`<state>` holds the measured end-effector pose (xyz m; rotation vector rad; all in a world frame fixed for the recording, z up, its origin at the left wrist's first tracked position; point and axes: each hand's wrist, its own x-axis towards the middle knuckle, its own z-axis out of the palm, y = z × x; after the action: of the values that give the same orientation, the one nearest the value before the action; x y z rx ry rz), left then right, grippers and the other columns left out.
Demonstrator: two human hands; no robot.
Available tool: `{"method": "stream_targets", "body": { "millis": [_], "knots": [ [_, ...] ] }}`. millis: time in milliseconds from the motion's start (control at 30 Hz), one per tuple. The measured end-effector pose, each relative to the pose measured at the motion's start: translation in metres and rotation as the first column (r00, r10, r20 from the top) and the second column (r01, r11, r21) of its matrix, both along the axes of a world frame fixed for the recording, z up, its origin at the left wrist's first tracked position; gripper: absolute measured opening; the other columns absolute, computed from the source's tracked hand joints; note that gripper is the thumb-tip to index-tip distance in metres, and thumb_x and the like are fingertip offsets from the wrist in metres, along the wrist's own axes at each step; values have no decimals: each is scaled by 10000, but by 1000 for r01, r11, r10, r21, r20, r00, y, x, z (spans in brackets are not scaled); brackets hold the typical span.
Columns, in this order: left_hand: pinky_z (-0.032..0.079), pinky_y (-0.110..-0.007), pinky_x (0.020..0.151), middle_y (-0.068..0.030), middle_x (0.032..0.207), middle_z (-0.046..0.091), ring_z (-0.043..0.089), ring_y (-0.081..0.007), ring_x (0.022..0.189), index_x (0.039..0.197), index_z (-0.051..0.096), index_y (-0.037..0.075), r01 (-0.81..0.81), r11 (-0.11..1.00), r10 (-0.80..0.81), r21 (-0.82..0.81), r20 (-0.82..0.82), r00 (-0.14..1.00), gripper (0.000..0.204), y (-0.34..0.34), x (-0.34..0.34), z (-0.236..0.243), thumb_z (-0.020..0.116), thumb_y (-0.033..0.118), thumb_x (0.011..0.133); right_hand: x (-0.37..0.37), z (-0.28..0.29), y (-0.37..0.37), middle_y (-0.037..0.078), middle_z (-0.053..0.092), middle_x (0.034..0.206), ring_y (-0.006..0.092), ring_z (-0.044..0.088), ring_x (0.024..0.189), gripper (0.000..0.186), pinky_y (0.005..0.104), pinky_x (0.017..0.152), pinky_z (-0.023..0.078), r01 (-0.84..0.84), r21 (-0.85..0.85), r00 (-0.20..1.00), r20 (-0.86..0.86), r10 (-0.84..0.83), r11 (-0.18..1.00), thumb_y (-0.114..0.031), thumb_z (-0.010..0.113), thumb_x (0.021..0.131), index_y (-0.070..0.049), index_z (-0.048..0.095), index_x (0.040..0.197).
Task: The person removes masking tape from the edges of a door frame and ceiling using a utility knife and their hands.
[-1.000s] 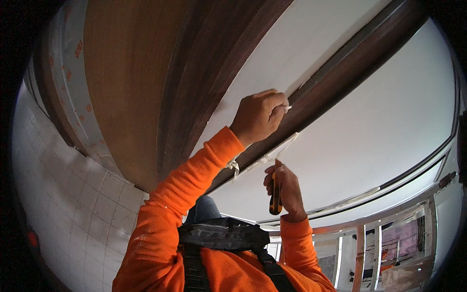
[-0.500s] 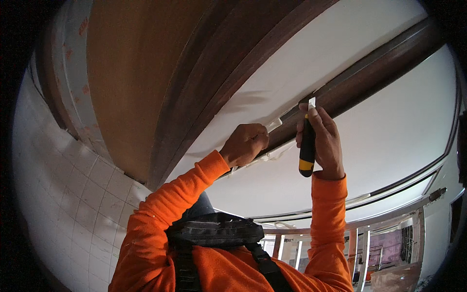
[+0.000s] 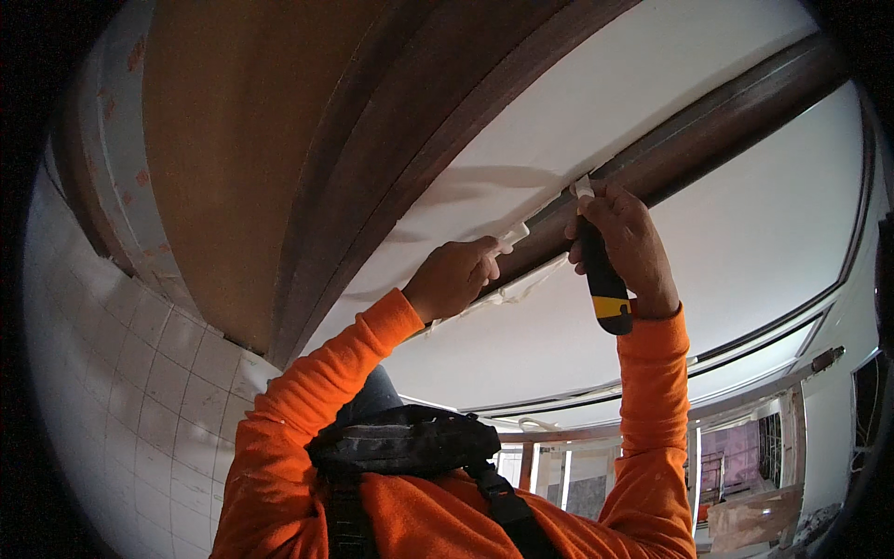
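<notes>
In my right hand (image 3: 633, 247) is a utility knife (image 3: 605, 270) with a black and yellow handle. The metal tip points up at the seam between a dark wooden bar (image 3: 694, 140) and the white panel (image 3: 531, 158) beyond it. My left hand (image 3: 452, 277) is closed in a pinch on a pale strip (image 3: 510, 238), left of the knife. That strip lies along the same seam, and its exact material cannot be made out. Loose whitish shreds (image 3: 507, 296) hang along the near edge of the bar.
A broad brown wooden panel with dark trim (image 3: 363, 177) curves over the upper left. Pale tiles (image 3: 168, 373) fill the lower left. At the lower right stands a railing (image 3: 568, 435). A black strapped bag (image 3: 405, 447) sits against my chest.
The knife tip has shifted slightly up and left, and its handle now leans with the butt to the right. My left hand has turned, showing more of the pale strip.
</notes>
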<state>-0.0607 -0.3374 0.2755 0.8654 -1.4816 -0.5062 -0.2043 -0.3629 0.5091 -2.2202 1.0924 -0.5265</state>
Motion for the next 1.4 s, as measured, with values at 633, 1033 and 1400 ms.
{"method": "stream_targets", "body": {
  "millis": [633, 1033, 1400],
  "knots": [
    [563, -350, 707, -137, 1025, 686, 697, -272, 808, 1199, 708, 40, -409, 810, 420, -421, -73, 905, 270, -24, 16, 109, 593, 179, 999, -1, 8, 0, 91, 612, 703, 177, 630, 497, 190, 294, 446, 521, -20, 9, 998, 64, 19, 1000, -152, 515, 998, 30, 571, 994],
    [552, -397, 846, -130, 1066, 664, 681, -310, 966, 1251, 690, 42, -388, 757, 460, -526, 8, 888, 328, -45, 2, 123, 583, 132, 955, -5, 4, -3, 82, 618, 730, 162, 623, 496, 210, 276, 443, 515, -50, -5, 998, 44, 50, 999, -166, 512, 991, 30, 579, 1027],
    [555, -384, 851, -128, 1050, 666, 679, -292, 931, 1231, 693, 9, -412, 704, 528, -579, 39, 848, 321, -48, 1, 116, 645, 181, 964, -11, 7, -9, 80, 642, 751, 148, 628, 528, 242, 283, 467, 527, -46, 13, 998, 37, 45, 999, -196, 522, 1009, 22, 592, 1088]
  ]
}}
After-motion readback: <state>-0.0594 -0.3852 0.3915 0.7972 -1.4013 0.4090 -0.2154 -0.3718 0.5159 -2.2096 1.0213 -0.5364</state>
